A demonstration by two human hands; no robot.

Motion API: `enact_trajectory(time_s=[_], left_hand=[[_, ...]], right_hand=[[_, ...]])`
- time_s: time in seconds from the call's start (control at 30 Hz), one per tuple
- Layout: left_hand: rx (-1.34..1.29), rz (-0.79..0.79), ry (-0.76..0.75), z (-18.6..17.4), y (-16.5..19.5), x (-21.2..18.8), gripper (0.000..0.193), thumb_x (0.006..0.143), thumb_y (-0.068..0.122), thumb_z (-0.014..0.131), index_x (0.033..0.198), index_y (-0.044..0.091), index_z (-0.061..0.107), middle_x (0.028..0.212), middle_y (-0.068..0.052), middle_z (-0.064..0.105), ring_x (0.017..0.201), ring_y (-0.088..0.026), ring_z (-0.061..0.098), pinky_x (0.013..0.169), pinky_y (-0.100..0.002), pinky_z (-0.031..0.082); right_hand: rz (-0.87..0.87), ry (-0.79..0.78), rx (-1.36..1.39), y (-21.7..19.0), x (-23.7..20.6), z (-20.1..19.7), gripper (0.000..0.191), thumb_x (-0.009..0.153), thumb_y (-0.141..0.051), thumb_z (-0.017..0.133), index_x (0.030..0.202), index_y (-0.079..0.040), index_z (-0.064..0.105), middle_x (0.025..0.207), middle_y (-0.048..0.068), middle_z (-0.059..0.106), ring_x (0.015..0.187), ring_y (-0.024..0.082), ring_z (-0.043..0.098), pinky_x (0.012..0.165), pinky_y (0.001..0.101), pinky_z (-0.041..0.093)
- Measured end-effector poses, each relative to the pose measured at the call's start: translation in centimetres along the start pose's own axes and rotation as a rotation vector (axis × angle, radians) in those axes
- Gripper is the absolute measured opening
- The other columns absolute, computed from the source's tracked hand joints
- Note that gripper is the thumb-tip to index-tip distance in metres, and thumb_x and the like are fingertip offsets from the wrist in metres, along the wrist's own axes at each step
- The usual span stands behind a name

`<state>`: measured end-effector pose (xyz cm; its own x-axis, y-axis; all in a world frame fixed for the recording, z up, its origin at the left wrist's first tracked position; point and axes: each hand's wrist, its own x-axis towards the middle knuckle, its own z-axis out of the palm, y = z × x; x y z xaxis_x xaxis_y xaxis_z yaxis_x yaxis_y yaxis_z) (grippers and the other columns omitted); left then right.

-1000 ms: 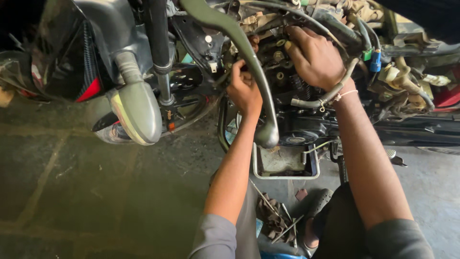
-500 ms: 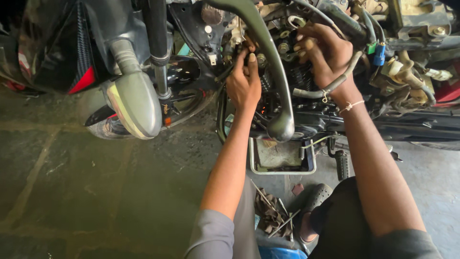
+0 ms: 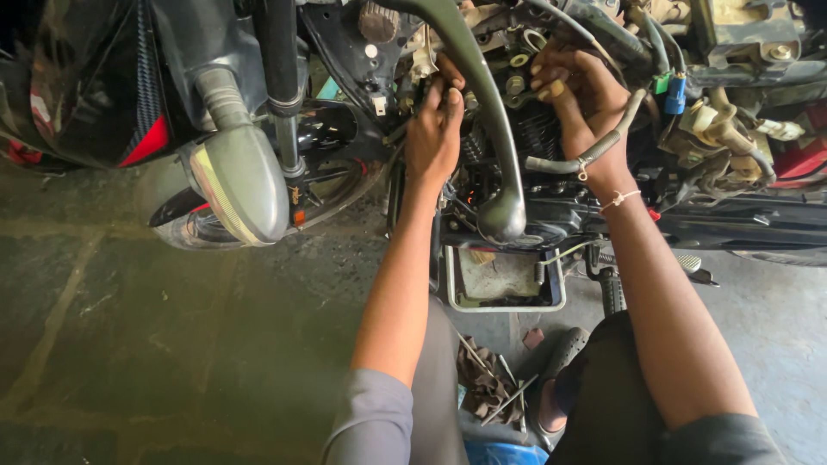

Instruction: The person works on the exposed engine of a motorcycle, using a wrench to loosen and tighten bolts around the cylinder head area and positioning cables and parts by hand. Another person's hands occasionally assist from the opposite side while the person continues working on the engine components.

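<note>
Both hands (image 3: 433,129) higher on engine (image 3: 517,112)

The glossy black motorcycle fairing panel (image 3: 82,95) carries a red wedge-shaped stripe (image 3: 142,142) along its lower edge. Beside it, the rounded grey-green turn-signal housing (image 3: 245,185) has a pale, whitish lens rim. The curved frame tube (image 3: 482,103) is dull dark grey, and the finned engine block (image 3: 525,129) behind it is black with tan, metal-coloured bolt heads. A small blue plastic connector (image 3: 674,93) sits by a green one (image 3: 661,83) (the only bright tones among the black hoses). The rectangular metal drain tray (image 3: 504,303) is grey with a brownish, oily film. The stone floor (image 3: 129,336) is mottled grey-green with paler seams.
</note>
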<state>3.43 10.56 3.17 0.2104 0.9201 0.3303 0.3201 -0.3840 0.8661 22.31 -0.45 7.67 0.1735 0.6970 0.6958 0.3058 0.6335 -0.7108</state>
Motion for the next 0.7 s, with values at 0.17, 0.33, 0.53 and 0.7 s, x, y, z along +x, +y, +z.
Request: enact_trajectory(time_s=[0.17, 0.33, 0.53, 0.7], left_hand=[[-0.015, 0.074, 0.028, 0.4, 0.3, 0.7, 0.064, 0.103, 0.066, 0.029, 0.124, 0.018, 0.066, 0.101, -0.02, 0.077, 0.097, -0.045, 0.071, 0.079, -0.053, 0.053], [0.013, 0.015, 0.073, 0.7, 0.4, 0.7, 0.066, 0.101, 0.065, 0.027, 0.119, 0.018, 0.071, 0.094, -0.021, 0.077, 0.093, -0.045, 0.072, 0.078, -0.053, 0.055], [0.083, 0.085, 0.244, 2.0, 0.3, 0.5, 0.058, 0.102, 0.059, 0.038, 0.115, 0.017, 0.075, 0.083, -0.017, 0.077, 0.082, -0.04, 0.075, 0.073, -0.048, 0.059], [0.198, 0.011, 0.202, 2.3, -0.4, 1.0, 0.047, 0.108, 0.05, 0.041, 0.115, 0.019, 0.076, 0.087, -0.014, 0.079, 0.085, -0.037, 0.077, 0.077, -0.047, 0.06]], right_hand=[[0.017, -0.011, -0.282, -0.4, 0.5, 0.1, 0.027, 0.107, 0.005, 0.058, 0.135, 0.008, 0.058, 0.117, 0.012, 0.071, 0.099, 0.014, 0.067, 0.087, 0.0287, 0.06], [-0.072, -0.059, -0.496, 0.8, 1.1, 0.0, 0.031, 0.104, 0.005, 0.062, 0.135, 0.006, 0.06, 0.114, 0.016, 0.073, 0.1, 0.017, 0.072, 0.085, 0.0313, 0.058], [-0.082, -0.022, -0.548, 1.6, 1.6, -0.1, 0.03, 0.104, -0.004, 0.073, 0.133, 0.002, 0.066, 0.113, 0.016, 0.078, 0.097, 0.023, 0.077, 0.084, 0.0336, 0.06], [-0.104, -0.085, -0.668, 1.4, 2.2, 0.7, 0.036, 0.097, -0.018, 0.084, 0.125, 0.0, 0.07, 0.097, 0.014, 0.075, 0.088, 0.027, 0.076, 0.079, 0.0347, 0.059]])
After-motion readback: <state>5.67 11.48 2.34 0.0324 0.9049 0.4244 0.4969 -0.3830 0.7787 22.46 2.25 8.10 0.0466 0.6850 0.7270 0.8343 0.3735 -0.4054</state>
